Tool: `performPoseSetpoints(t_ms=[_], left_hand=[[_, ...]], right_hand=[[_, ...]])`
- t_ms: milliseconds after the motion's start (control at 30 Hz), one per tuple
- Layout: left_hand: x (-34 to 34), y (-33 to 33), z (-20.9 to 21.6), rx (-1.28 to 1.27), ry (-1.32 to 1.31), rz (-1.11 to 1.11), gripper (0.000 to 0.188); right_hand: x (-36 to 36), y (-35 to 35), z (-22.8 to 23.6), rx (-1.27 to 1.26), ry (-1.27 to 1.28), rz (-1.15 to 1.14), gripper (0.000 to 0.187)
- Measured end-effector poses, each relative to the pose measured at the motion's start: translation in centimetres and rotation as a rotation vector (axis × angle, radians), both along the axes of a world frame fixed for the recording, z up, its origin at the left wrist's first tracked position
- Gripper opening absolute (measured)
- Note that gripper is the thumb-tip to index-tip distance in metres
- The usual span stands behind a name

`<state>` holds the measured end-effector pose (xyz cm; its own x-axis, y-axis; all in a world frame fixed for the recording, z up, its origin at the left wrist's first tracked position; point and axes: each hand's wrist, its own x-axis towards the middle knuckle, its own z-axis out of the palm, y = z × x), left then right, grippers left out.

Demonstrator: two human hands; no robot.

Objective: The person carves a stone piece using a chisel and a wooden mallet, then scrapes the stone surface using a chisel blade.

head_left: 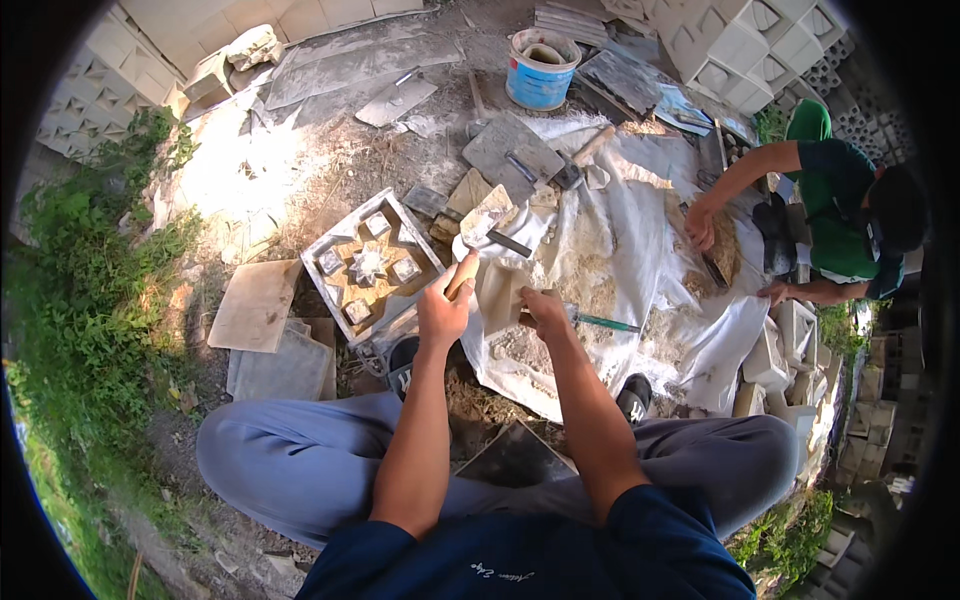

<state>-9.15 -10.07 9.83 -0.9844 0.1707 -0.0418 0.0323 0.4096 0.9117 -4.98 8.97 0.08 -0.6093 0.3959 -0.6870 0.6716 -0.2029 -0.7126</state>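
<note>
My left hand (443, 308) is closed round the light wooden handle (463, 273) of a tool. Its far end meets pale, caked material, so the tool's kind is unclear. Close by on the right, my right hand (547, 310) grips a flat greyish plate (500, 297) by its edge. Left of my hands lies a square mould (318, 285) with a star-shaped centre and several raised blocks. A dark-handled tool (509, 243) rests just beyond my hands. Beside my right wrist, a thin green tool (608, 324) lies on the white sheet (625, 270).
A hammer (570, 175) and a metal plate (512, 150) lie ahead, before a blue-and-white bucket (541, 75). Flat slabs (255, 305) are stacked at left. On the right, another person (850, 200) works a tool in sandy material (735, 245). Patterned blocks (755, 50) stand behind.
</note>
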Motion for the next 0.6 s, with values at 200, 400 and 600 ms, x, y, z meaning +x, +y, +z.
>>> performPoseSetpoints(t_ms=[200, 400, 600], left_hand=[[-1.1, 1.3, 0.4, 0.059, 0.032, -0.012, 0.038], [-0.4, 2.0, -0.5, 0.105, 0.108, -0.079, 0.038], [1.2, 1.8, -1.9, 0.085, 0.092, -0.055, 0.039]], right_hand=[[0.7, 4.2, 3.5, -0.607, 0.107, -0.368, 0.047], [1.0, 4.9, 5.1, -0.856, 0.109, -0.499, 0.046], [1.4, 7.0, 6.2, -0.918, 0.194, -0.51, 0.038]])
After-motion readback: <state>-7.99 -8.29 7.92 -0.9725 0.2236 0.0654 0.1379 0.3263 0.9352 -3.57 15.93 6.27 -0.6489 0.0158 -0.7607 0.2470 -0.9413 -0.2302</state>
